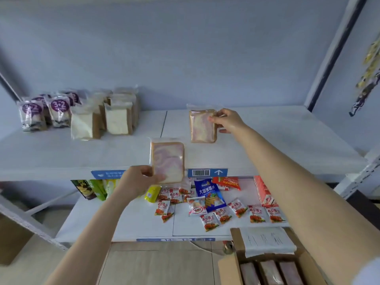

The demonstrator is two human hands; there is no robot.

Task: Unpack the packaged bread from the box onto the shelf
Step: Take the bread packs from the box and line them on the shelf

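My right hand [227,120] grips a clear pack of pink-swirled bread [202,125] by its right edge, holding it upright on the white upper shelf [277,136]. My left hand [137,182] pinches the lower left corner of a second pink-swirled bread pack [168,160], raised in front of the shelf's front edge. The open cardboard box [228,266] sits at the bottom right, with more wrapped bread packs [271,273] standing inside it.
White bread packs [118,120] and purple-labelled packs [34,115] stand at the upper shelf's left. The lower shelf [127,221] carries several red snack packets [238,208], a blue chip bag [211,195] and green bags [96,189]. Another cardboard box [12,241] sits at the far left.
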